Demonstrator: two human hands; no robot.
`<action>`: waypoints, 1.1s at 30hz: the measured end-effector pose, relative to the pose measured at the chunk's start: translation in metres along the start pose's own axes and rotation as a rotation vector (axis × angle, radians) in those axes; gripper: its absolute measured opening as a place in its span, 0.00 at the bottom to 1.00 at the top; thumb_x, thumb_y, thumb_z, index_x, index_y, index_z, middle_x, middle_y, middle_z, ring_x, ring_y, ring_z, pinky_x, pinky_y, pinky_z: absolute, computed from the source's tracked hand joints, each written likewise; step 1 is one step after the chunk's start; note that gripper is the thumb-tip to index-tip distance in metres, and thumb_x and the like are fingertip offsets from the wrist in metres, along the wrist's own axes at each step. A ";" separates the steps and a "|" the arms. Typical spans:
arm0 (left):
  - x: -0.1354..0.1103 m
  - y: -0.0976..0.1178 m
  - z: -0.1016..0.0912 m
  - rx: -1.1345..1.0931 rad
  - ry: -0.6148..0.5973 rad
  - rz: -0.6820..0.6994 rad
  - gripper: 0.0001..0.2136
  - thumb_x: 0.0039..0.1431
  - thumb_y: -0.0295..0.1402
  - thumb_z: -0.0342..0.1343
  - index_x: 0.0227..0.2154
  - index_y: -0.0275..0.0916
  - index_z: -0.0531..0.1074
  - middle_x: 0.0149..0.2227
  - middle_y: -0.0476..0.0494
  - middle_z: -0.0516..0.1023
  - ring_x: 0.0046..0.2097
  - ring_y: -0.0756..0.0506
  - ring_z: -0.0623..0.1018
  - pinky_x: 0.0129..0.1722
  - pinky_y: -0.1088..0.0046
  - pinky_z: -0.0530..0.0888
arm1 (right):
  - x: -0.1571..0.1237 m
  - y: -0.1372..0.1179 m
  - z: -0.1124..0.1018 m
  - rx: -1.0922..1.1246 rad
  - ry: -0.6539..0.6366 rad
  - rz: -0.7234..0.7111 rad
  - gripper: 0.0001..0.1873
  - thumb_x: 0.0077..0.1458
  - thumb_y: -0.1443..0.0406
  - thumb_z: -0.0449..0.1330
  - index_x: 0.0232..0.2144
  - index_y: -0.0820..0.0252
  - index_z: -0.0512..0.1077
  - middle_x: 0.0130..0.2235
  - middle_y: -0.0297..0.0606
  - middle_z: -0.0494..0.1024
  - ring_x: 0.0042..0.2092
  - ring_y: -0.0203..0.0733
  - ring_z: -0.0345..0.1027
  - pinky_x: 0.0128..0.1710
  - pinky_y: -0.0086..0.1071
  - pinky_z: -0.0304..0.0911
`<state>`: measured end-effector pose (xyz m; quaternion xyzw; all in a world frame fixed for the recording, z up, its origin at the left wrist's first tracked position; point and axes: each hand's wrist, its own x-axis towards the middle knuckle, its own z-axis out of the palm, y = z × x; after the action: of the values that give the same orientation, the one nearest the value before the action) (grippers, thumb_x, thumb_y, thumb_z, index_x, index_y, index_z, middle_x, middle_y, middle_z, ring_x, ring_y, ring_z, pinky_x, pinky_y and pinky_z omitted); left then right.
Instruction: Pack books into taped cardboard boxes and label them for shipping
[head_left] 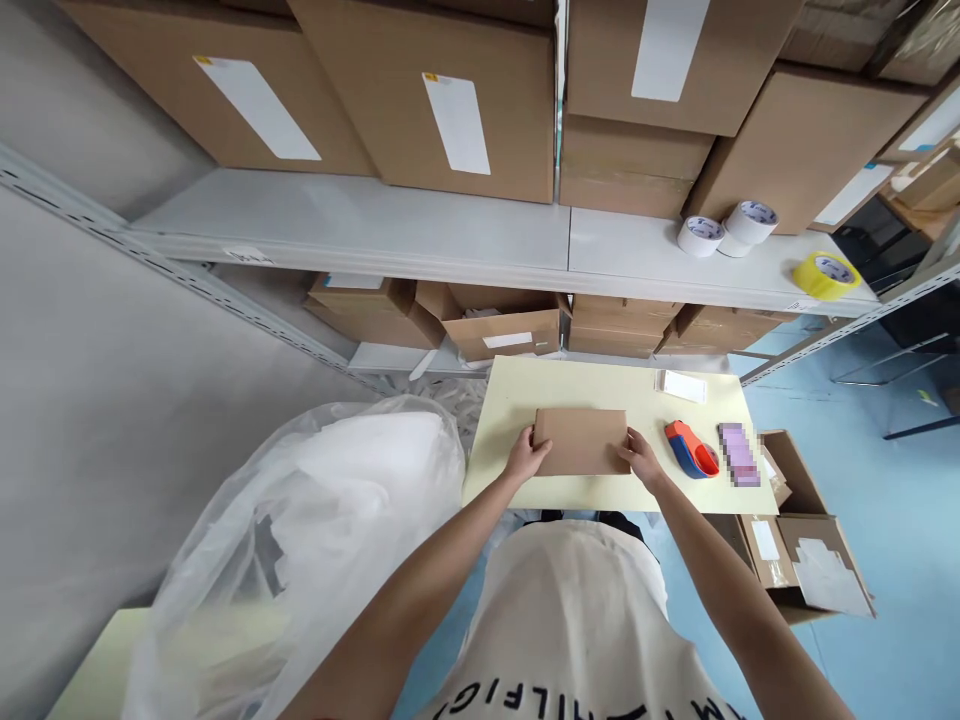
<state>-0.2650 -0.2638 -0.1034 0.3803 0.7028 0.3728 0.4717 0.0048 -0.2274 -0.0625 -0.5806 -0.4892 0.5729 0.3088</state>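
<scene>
A small brown cardboard box (581, 442) lies flat on the pale yellow table (555, 378), close to its front edge. My left hand (527, 456) grips the box's left end, with the thumb over the top face. At the opposite end, my right hand (641, 459) holds the right side, its thumb also reaching onto the top. The fingers under and behind the box's ends are partly hidden. To the right of the box sits a red and blue tape dispenser (691, 450), apart from my right hand.
A pixelated purple item (739, 455) and white labels (684, 386) are on the table's right. Left stands a big clear bag of white packing material (360, 480). Shelving (375, 222) ahead bears cartons, white tape rolls (701, 236) and yellow tape (825, 275). An open carton (806, 485) stands right.
</scene>
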 end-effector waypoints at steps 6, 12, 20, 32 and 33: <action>-0.009 -0.013 0.001 0.128 0.089 0.086 0.32 0.53 0.40 0.61 0.60 0.34 0.60 0.62 0.27 0.66 0.63 0.33 0.66 0.61 0.54 0.65 | -0.021 0.016 -0.001 -0.031 0.126 0.116 0.39 0.39 0.49 0.67 0.53 0.55 0.70 0.60 0.48 0.71 0.60 0.57 0.64 0.56 0.48 0.63; -0.022 -0.018 0.012 0.150 0.122 0.163 0.33 0.54 0.40 0.59 0.61 0.35 0.59 0.63 0.27 0.64 0.64 0.33 0.65 0.64 0.51 0.61 | -0.043 0.019 0.006 -0.053 0.093 0.216 0.36 0.48 0.43 0.60 0.56 0.51 0.70 0.57 0.43 0.74 0.53 0.54 0.71 0.48 0.46 0.69; -0.020 -0.003 0.004 0.208 0.138 0.108 0.34 0.57 0.39 0.57 0.64 0.34 0.54 0.64 0.27 0.61 0.66 0.34 0.62 0.66 0.53 0.58 | -0.024 0.012 0.013 -0.039 0.056 0.203 0.36 0.50 0.45 0.60 0.57 0.54 0.68 0.57 0.45 0.74 0.51 0.52 0.73 0.50 0.47 0.69; -0.018 0.051 0.034 0.667 0.172 0.199 0.24 0.57 0.28 0.51 0.59 0.38 0.64 0.68 0.31 0.56 0.69 0.32 0.54 0.65 0.47 0.54 | -0.015 0.036 -0.031 -0.104 -0.198 0.244 0.23 0.50 0.52 0.65 0.46 0.56 0.76 0.48 0.46 0.80 0.44 0.49 0.77 0.44 0.42 0.72; -0.016 0.058 0.040 0.699 0.133 0.221 0.23 0.58 0.29 0.52 0.57 0.38 0.66 0.68 0.31 0.56 0.69 0.31 0.54 0.65 0.47 0.55 | -0.013 0.036 -0.038 -0.138 -0.216 0.236 0.22 0.50 0.53 0.64 0.45 0.57 0.76 0.46 0.45 0.81 0.42 0.49 0.77 0.43 0.42 0.73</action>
<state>-0.2127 -0.2464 -0.0573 0.5671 0.7714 0.1830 0.2235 0.0510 -0.2435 -0.0851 -0.5889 -0.4862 0.6293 0.1441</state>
